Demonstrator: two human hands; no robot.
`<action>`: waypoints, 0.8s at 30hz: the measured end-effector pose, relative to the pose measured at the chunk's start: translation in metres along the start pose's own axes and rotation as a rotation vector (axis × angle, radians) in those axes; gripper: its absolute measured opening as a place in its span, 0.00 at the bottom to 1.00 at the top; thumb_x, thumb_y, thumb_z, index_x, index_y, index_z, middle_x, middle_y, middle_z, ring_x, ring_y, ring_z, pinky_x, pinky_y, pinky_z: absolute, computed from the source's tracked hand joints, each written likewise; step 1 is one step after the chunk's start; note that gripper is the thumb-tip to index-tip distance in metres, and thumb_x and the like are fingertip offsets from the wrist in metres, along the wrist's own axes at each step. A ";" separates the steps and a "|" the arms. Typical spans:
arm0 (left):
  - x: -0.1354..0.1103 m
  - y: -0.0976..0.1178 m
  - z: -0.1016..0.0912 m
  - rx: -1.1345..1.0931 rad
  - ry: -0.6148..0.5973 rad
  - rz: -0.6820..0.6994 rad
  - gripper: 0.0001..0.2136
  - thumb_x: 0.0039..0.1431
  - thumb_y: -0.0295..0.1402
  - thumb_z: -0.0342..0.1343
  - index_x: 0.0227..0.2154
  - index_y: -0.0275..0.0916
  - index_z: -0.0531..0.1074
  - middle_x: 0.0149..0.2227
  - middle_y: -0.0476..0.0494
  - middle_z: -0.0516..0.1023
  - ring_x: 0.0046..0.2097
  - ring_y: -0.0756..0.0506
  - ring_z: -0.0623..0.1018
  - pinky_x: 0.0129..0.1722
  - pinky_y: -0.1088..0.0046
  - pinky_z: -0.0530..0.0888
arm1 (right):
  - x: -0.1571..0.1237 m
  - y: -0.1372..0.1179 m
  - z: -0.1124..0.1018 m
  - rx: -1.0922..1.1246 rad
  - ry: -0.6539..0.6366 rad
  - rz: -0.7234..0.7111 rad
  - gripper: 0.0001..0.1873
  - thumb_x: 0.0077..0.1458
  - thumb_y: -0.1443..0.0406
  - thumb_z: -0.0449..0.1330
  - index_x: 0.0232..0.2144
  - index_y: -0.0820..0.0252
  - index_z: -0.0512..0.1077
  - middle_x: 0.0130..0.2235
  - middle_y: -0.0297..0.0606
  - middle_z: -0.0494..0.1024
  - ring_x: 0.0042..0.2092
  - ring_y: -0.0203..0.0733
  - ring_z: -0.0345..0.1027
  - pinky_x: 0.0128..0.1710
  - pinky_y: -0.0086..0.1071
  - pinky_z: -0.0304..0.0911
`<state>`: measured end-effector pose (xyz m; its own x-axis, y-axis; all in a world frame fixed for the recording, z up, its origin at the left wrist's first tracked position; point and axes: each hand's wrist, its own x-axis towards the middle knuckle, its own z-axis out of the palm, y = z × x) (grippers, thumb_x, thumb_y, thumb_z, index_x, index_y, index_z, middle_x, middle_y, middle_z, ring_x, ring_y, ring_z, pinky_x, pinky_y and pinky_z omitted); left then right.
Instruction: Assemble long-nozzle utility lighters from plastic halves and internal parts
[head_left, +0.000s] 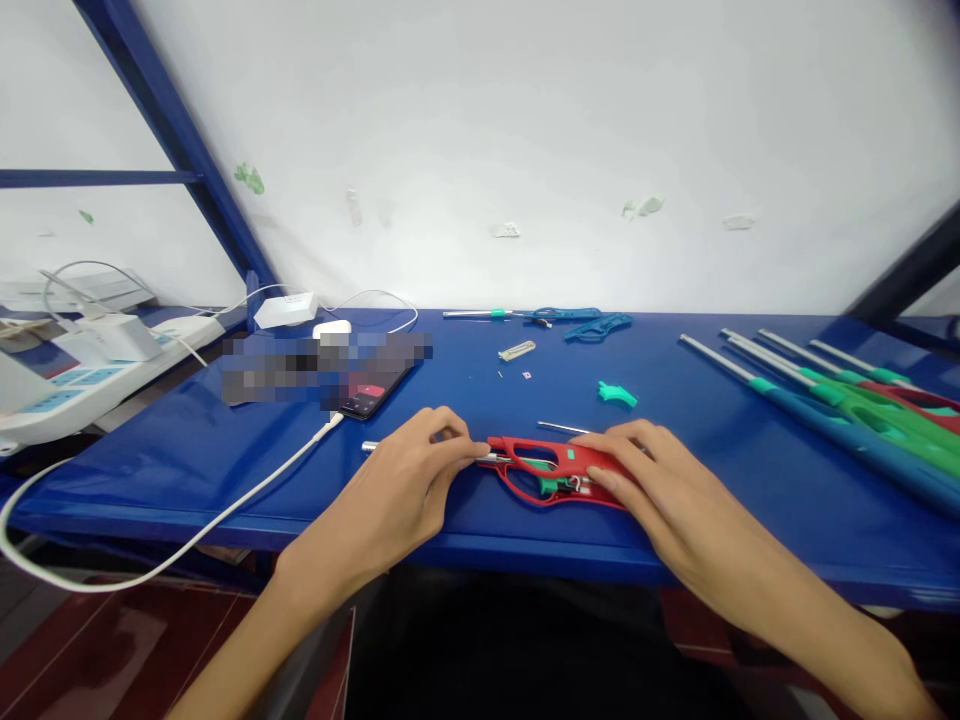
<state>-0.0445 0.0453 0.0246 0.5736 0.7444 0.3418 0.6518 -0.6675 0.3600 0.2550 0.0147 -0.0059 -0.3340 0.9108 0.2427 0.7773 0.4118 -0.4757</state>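
A red long-nosed gas lighter [574, 458] lies on the blue table with its inside showing: a green trigger [553, 485], a thin wire and small parts. My left hand [424, 465] pinches its metal tube [491, 458] where it meets the red body; the tube's far tip pokes out left of the hand. Fingers of my right hand [645, 475] are closed around the rear end of the red body and hide part of it. Just behind the lighter lies a thin metal rod [559, 427], perhaps a screwdriver, its right end hidden by my right hand. A loose green plastic piece [617, 394] sits beyond.
Several assembled lighters [817, 400] lie at the right. Blue lighter parts [596, 325] and a small pale piece [517, 350] are at the back. A phone [379, 385] with a white cable [247, 500] and a power strip [112, 370] are at the left.
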 end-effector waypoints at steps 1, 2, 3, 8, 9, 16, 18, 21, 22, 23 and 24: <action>0.000 0.000 0.000 0.013 -0.002 0.002 0.18 0.72 0.20 0.48 0.51 0.41 0.80 0.48 0.44 0.76 0.47 0.44 0.76 0.49 0.66 0.74 | 0.000 -0.001 0.000 0.001 0.001 0.004 0.20 0.75 0.50 0.46 0.61 0.42 0.66 0.57 0.39 0.71 0.57 0.50 0.68 0.62 0.51 0.65; -0.001 0.000 0.001 0.022 -0.001 0.004 0.18 0.72 0.20 0.47 0.51 0.42 0.80 0.48 0.44 0.76 0.47 0.44 0.76 0.48 0.65 0.74 | 0.000 -0.002 0.000 0.003 0.003 0.008 0.20 0.75 0.50 0.45 0.61 0.42 0.66 0.57 0.39 0.71 0.57 0.50 0.67 0.62 0.51 0.65; -0.001 0.000 0.001 0.024 0.000 0.004 0.17 0.72 0.20 0.47 0.50 0.41 0.80 0.48 0.44 0.76 0.47 0.44 0.76 0.48 0.65 0.74 | 0.000 -0.003 0.000 0.005 0.003 0.014 0.20 0.75 0.50 0.45 0.61 0.42 0.66 0.57 0.39 0.71 0.58 0.50 0.67 0.62 0.50 0.65; -0.002 -0.001 0.003 -0.022 0.021 -0.033 0.12 0.76 0.26 0.48 0.42 0.40 0.77 0.49 0.45 0.75 0.47 0.45 0.76 0.47 0.66 0.73 | -0.001 -0.004 -0.001 0.017 -0.006 0.032 0.19 0.76 0.50 0.44 0.62 0.40 0.65 0.57 0.38 0.70 0.58 0.49 0.66 0.63 0.50 0.64; -0.002 -0.002 0.004 -0.030 0.027 -0.032 0.11 0.76 0.27 0.49 0.42 0.40 0.77 0.49 0.46 0.75 0.46 0.45 0.76 0.47 0.66 0.73 | -0.001 -0.004 -0.001 0.016 -0.008 0.029 0.19 0.76 0.50 0.45 0.61 0.40 0.65 0.57 0.38 0.70 0.58 0.49 0.66 0.63 0.50 0.64; 0.000 -0.003 0.008 0.004 0.061 0.002 0.11 0.76 0.28 0.50 0.48 0.42 0.77 0.51 0.45 0.76 0.48 0.44 0.77 0.51 0.62 0.73 | 0.000 0.002 0.001 0.006 0.009 0.001 0.19 0.76 0.50 0.46 0.61 0.38 0.66 0.57 0.38 0.71 0.58 0.50 0.66 0.62 0.51 0.65; 0.000 -0.003 0.009 0.020 0.068 0.020 0.11 0.76 0.28 0.50 0.49 0.42 0.78 0.51 0.45 0.77 0.48 0.43 0.77 0.52 0.61 0.73 | 0.001 0.003 0.001 0.003 0.008 -0.004 0.19 0.75 0.50 0.46 0.62 0.38 0.66 0.58 0.38 0.71 0.58 0.50 0.66 0.62 0.51 0.65; -0.001 -0.004 0.010 0.038 0.079 0.040 0.11 0.76 0.28 0.50 0.49 0.42 0.78 0.51 0.45 0.77 0.48 0.43 0.77 0.51 0.62 0.74 | 0.001 0.003 0.000 0.003 -0.001 -0.002 0.20 0.75 0.50 0.46 0.62 0.39 0.66 0.58 0.40 0.71 0.58 0.51 0.66 0.62 0.52 0.65; -0.001 -0.004 0.010 0.044 0.080 0.045 0.11 0.76 0.27 0.50 0.49 0.42 0.78 0.51 0.45 0.77 0.48 0.43 0.77 0.51 0.62 0.74 | 0.001 0.003 0.000 0.004 -0.004 0.000 0.20 0.75 0.50 0.45 0.63 0.40 0.66 0.58 0.40 0.71 0.59 0.51 0.66 0.62 0.52 0.65; -0.002 -0.004 0.009 0.049 0.081 0.053 0.12 0.76 0.27 0.51 0.50 0.42 0.79 0.51 0.45 0.77 0.48 0.43 0.77 0.50 0.63 0.74 | 0.001 0.002 -0.001 0.005 -0.006 0.003 0.20 0.76 0.50 0.45 0.63 0.40 0.66 0.58 0.40 0.71 0.59 0.51 0.66 0.62 0.52 0.65; -0.002 -0.005 0.009 0.051 0.080 0.062 0.12 0.75 0.25 0.51 0.50 0.43 0.79 0.51 0.45 0.77 0.48 0.44 0.77 0.50 0.64 0.74 | 0.001 0.001 -0.001 0.006 -0.008 0.007 0.20 0.76 0.50 0.45 0.63 0.40 0.66 0.58 0.40 0.71 0.59 0.51 0.66 0.63 0.52 0.65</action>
<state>-0.0441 0.0470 0.0143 0.5731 0.6970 0.4310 0.6422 -0.7087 0.2922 0.2559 0.0164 -0.0058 -0.3329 0.9137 0.2330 0.7763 0.4058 -0.4824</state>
